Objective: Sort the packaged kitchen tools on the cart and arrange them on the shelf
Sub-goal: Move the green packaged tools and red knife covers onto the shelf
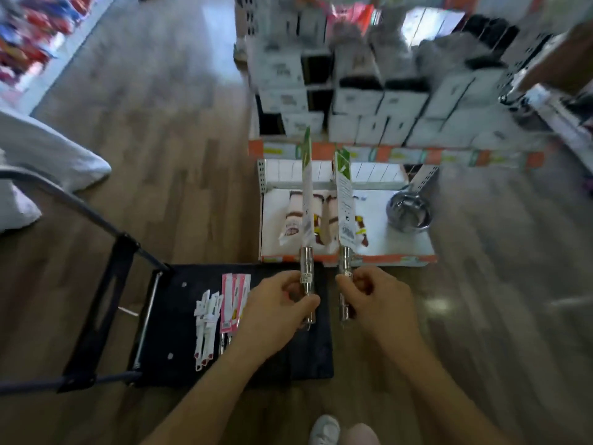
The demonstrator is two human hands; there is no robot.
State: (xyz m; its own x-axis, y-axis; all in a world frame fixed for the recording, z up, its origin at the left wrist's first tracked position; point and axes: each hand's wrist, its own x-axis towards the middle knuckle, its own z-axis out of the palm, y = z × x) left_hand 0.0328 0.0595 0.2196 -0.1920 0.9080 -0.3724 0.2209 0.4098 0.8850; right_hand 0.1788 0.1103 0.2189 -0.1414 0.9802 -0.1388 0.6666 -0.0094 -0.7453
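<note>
1. Progress: two packaged tools are off the flat black cart (173,316), one in each hand. They are held up in front of the low white shelf with the orange price strip (401,248). Neither has been set down yet.
2. On the shelf, flat white-and-brown carded packages (290,220) are seen at the left and middle, and a stack of shiny steel bowls (409,210) at the right. Whether these were placed as part of this task cannot be told.
3. Left on the cart: a small group of white-carded tools (205,319), with pink-carded tools (234,303) just beside it on the right. The job is judged partly done; these two groups at least remain to be shelved.
4. Left hand (282,306): the fingers (285,282) are curled round the steel handle of the left green-and-white sleeved tool (307,200), with the thumb laid across it.
5. Right hand (378,300): the fingers (361,281) are wrapped likewise round the handle of the right green-and-white sleeved tool (345,200).
6. The two tools are held side by side, apart and roughly parallel. The handles are near and the card sleeves point up and to the far side, overlapping the shelf in the view.
7. The picture is blurred; the print cannot be read, and the tool heads are hidden by the sleeves.
</note>
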